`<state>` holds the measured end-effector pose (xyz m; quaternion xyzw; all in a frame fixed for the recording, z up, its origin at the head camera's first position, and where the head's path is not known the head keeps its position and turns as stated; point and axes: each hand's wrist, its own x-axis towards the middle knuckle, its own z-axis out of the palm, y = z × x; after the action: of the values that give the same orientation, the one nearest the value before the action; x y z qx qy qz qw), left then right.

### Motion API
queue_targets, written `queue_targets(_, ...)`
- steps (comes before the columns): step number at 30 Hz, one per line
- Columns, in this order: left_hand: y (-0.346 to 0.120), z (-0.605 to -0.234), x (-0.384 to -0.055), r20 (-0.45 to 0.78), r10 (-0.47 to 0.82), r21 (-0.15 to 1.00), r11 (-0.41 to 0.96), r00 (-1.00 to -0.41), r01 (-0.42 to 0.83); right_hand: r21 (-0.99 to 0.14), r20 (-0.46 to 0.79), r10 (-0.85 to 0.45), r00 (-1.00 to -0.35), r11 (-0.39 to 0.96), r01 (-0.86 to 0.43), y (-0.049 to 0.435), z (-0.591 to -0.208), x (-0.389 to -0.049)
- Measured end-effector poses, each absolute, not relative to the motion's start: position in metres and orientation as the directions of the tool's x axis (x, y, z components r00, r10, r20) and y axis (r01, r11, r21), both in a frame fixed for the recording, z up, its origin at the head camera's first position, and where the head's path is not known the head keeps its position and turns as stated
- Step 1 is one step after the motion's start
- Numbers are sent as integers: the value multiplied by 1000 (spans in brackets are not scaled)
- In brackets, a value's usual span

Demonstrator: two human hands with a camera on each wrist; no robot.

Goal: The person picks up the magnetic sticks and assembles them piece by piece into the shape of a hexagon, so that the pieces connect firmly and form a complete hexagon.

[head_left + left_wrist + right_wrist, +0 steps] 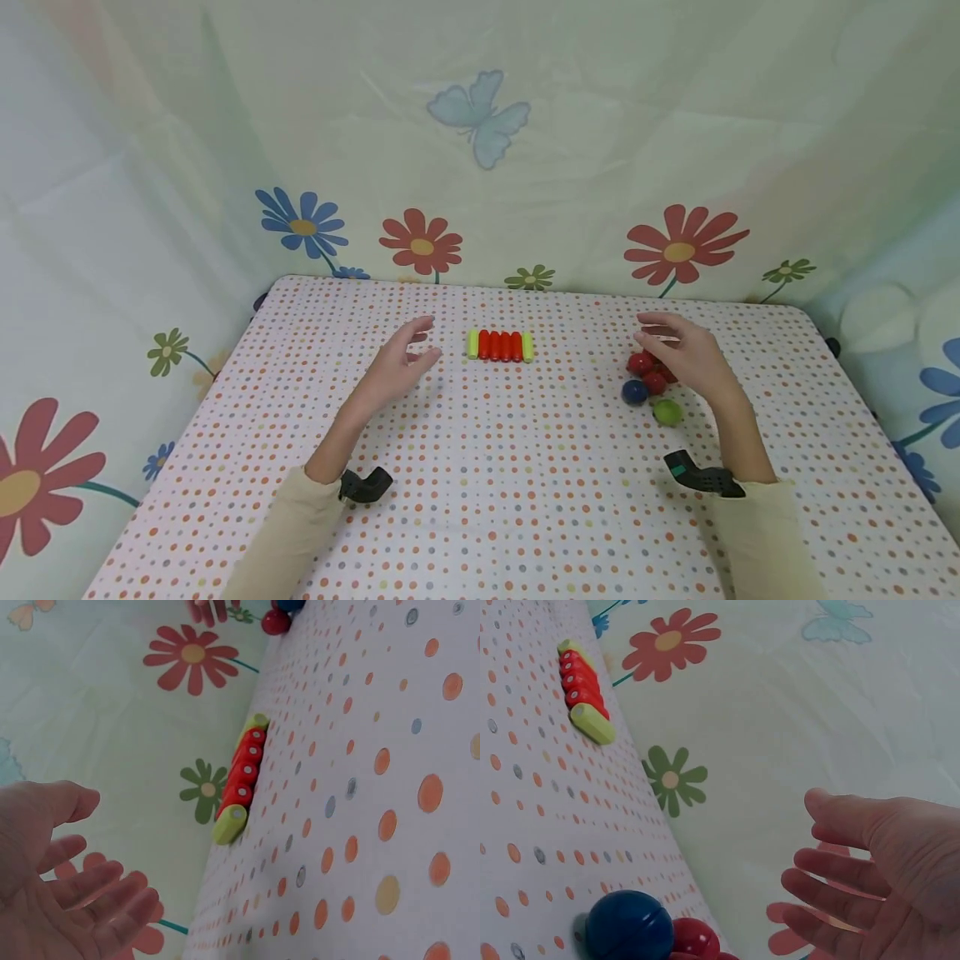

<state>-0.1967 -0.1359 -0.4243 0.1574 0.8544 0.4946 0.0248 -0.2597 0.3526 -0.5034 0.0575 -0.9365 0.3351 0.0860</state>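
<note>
Several short red sticks (500,346) with rounded ends lie side by side in a row at mid-table, with a yellow-green stick (473,345) at either end. Left of the row, my left hand (397,367) hovers with loosely bent fingers and nothing in its grasp. Over at the right, my right hand (690,358) is held above a small group of balls, its fingers also relaxed and holding nothing. The group has shiny red balls (654,382), a blue ball (634,392) and a green ball (667,412). Part of the red balls is hidden behind the right hand.
A white cloth with coloured dots (480,500) covers the table. Behind it and at both sides hangs a flowered curtain (570,167). Each wrist carries a black camera mount, one on the left (365,485) and one on the right (703,477).
</note>
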Motion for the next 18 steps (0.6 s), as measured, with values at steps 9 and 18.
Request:
queue_targets(9, -119, -435, -204, 75, 321, 849, 477, -944, 229, -647, 194, -21, -981, 749, -144, 365, -505, -264)
queue_targets(18, -101, -451, -212, 48, 329, 847, 487, -943, 212, -644, 156, -28, -987, 755, -123, 368, -507, -260)
